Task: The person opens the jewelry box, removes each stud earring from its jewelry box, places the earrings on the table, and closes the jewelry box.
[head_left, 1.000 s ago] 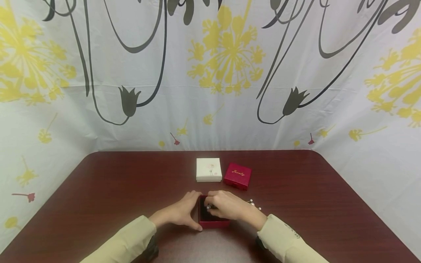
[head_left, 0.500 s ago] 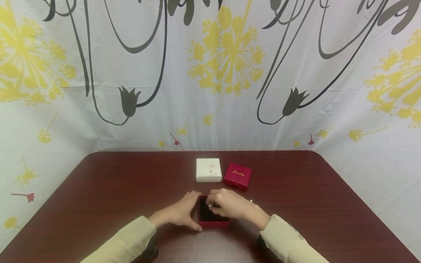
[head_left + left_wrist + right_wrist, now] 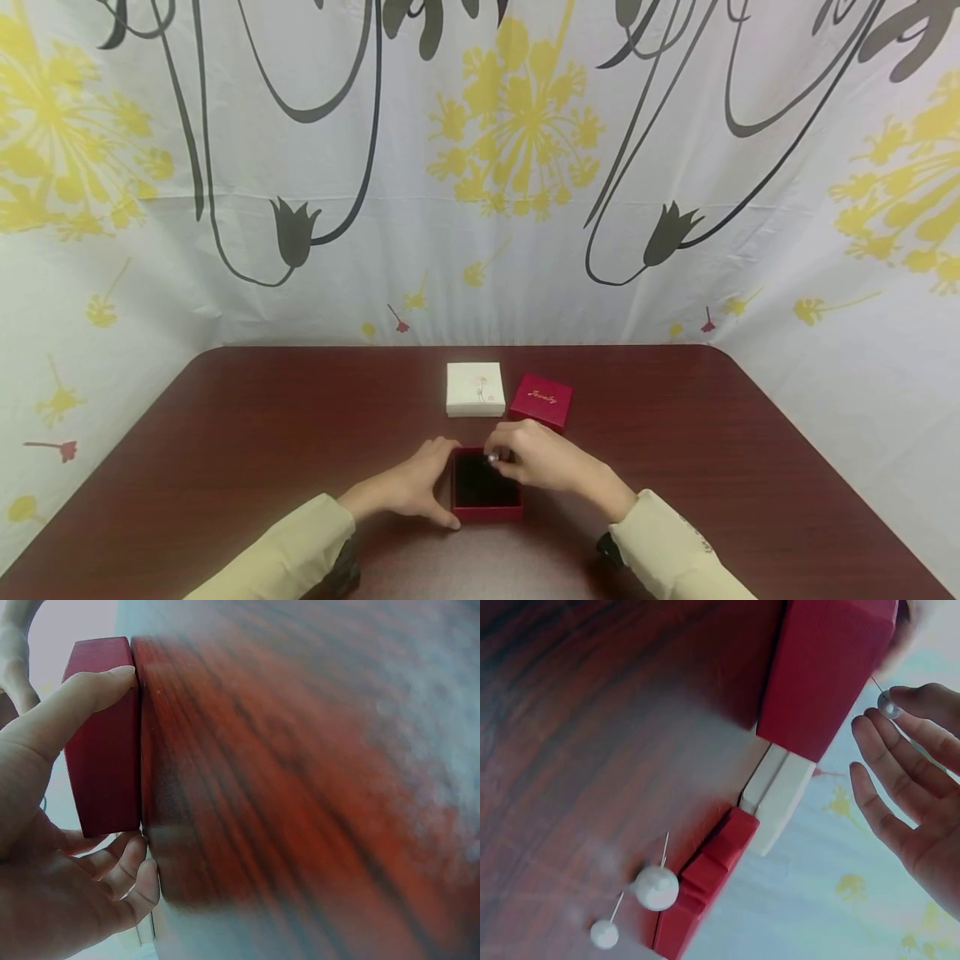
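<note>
My left hand [image 3: 415, 483] grips the left side of a topless red jewelry box [image 3: 487, 514] with a black lining. In the left wrist view its thumb lies on the box's front wall and its fingers reach around the far corner. Above the box's back right part, my right hand [image 3: 540, 456] pinches a pearl-headed pin [image 3: 889, 705] between thumb and fingertips. The pin's thin metal shaft points toward the box's rim. On the table, in the right wrist view, lie a larger pearl-headed pin [image 3: 657, 888] and a smaller pearl-headed pin [image 3: 604, 934]; my right arm hides them in the head view.
Behind the hands stand a white box [image 3: 476, 390] with a printed flower and a red lid or box [image 3: 543, 398] marked "Jewelry". They sit close together on the dark red-brown table [image 3: 300, 400]. A patterned curtain [image 3: 375, 167] hangs at the table's back.
My right hand has lifted back and to the right with the pearl-headed pin, uncovering more of the black lining. Its forearm now covers the pearls on the table. The left hand stays in place.
</note>
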The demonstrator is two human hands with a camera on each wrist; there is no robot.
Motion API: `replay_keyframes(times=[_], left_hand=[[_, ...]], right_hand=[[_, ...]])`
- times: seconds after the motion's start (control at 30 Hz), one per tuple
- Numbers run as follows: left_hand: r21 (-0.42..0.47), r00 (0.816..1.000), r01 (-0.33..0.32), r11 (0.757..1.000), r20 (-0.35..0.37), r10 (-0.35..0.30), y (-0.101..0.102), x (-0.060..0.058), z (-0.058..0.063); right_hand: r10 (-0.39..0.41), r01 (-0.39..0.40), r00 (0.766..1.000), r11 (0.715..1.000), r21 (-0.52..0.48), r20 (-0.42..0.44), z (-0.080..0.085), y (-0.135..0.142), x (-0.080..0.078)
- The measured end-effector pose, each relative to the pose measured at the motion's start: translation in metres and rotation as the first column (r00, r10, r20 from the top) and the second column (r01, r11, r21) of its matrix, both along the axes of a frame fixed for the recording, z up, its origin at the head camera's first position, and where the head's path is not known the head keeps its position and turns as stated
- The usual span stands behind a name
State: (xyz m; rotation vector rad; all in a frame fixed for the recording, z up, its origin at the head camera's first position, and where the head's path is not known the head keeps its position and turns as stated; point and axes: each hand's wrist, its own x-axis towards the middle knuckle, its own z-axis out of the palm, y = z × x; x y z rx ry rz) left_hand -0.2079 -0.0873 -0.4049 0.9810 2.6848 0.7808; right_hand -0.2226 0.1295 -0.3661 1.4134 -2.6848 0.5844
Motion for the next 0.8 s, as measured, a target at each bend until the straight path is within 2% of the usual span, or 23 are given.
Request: replay_keyframes(times=[0.23,0.67,0.8], left_hand=[[0.003,1.000,-0.006,1.000,-0.003,0.006,0.000,0.000,-0.001],[0.004,1.000,-0.011,1.000,0.010,0.011,0.000,0.001,0.000],[0.003,1.000,-0.011,1.000,0.010,0.011,0.000,0.001,-0.001]], right_hand=[[-0.008,0.006,0.999,1.000,-0.028,-0.051,0.001,0.014,-0.002],[-0.063,0.058,0.996,0.996,-0.069,-0.070,0.004,0.040,-0.005],[-0.085,0.082,0.995,0.995,-0.065,-0.049,0.003,0.047,-0.005]])
